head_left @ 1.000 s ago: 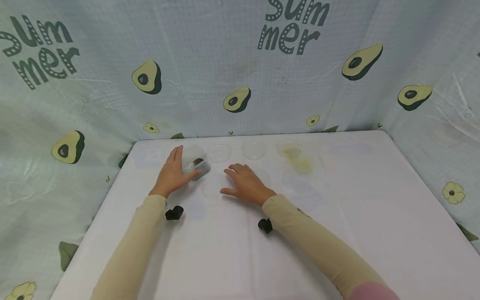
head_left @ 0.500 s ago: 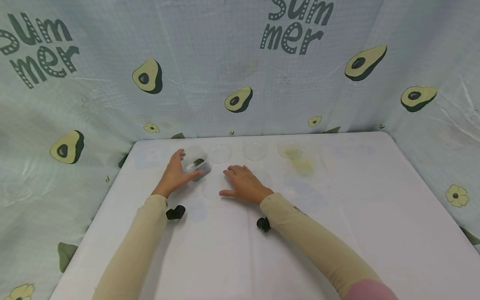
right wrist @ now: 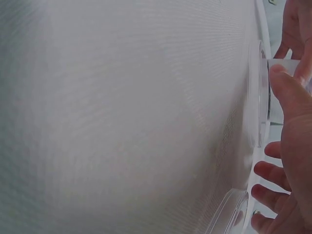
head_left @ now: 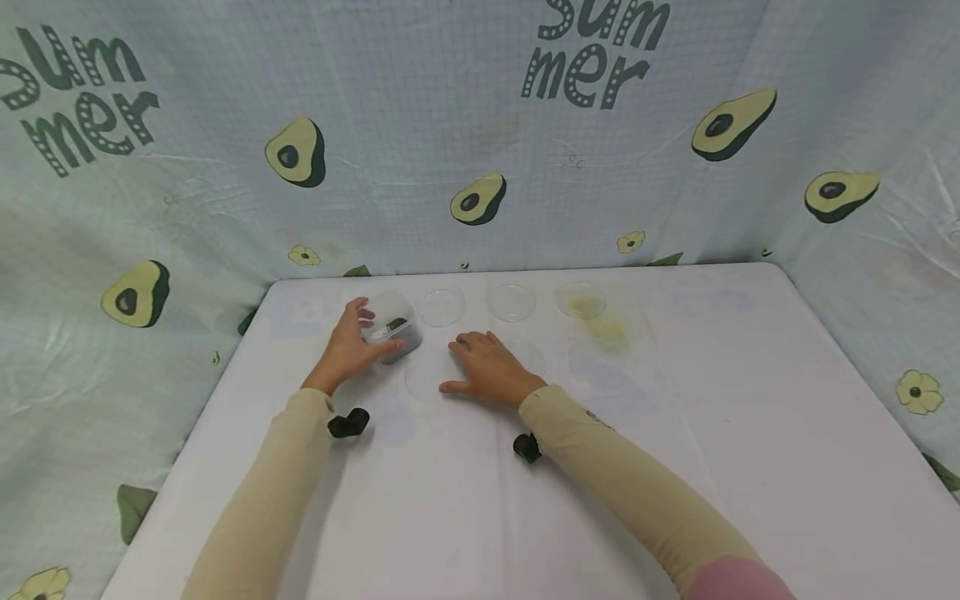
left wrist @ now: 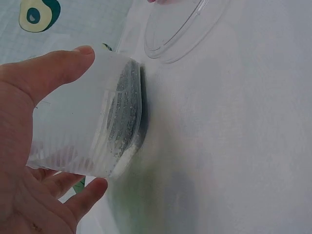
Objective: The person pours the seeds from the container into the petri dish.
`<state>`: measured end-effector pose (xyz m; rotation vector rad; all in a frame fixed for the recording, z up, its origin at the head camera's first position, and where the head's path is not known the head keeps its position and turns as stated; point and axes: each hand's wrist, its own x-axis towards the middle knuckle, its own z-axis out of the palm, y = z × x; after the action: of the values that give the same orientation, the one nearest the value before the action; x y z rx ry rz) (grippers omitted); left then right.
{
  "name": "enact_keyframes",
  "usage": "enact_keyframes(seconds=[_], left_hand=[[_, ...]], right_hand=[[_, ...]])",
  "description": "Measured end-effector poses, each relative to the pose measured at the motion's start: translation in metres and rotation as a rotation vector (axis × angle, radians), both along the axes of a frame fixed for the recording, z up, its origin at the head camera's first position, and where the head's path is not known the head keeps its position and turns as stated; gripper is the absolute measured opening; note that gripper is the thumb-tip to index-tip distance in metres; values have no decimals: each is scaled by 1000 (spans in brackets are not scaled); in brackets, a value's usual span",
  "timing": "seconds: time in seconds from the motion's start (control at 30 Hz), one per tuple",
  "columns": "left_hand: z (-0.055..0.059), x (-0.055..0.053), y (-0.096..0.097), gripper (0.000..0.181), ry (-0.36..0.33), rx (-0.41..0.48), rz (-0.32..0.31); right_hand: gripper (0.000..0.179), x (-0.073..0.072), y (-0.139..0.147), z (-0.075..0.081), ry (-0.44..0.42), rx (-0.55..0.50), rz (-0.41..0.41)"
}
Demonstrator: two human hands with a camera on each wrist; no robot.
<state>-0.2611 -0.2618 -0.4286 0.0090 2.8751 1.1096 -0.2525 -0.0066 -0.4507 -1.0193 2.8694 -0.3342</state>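
My left hand (head_left: 343, 350) holds a translucent plastic tub (head_left: 406, 337) at the table's back left, thumb on its near side and fingers bent round its far left side. In the left wrist view, dark, grainy contents (left wrist: 126, 109) show through the tub's wall near its bottom. My right hand (head_left: 491, 371) hovers palm down, fingers loosely bent, just right of the tub. Under and beside it lie clear shallow round dishes, including a faint one (head_left: 420, 381) partly hidden by the hand. Another clear dish (left wrist: 170, 29) appears near the right fingertips in the left wrist view.
Along the back edge stands a row of clear round dishes: left (head_left: 442, 307), middle (head_left: 512, 302) and right (head_left: 581, 300). A yellow stain (head_left: 607, 333) marks the white tabletop (head_left: 480, 500). A curtain printed with avocados (head_left: 405, 125) hangs behind the table.
My left fingers have bent in closer round the tub. The right hand has barely moved; its fingers have drawn slightly together.
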Motion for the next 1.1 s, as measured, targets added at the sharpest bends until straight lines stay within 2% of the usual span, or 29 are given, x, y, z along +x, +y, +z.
enact_keyframes(seconds=[0.47,0.93,1.1], left_hand=[[2,7,-1,104,105,54,-33],[10,16,1,102,200,1,-97],[12,20,3,102,228,-25,-124]], right_hand=[[73,-2,4,-3,-14,6,-3],[76,1,0,3,-50,30,-9],[73,1,-1,2,-36,41,4]])
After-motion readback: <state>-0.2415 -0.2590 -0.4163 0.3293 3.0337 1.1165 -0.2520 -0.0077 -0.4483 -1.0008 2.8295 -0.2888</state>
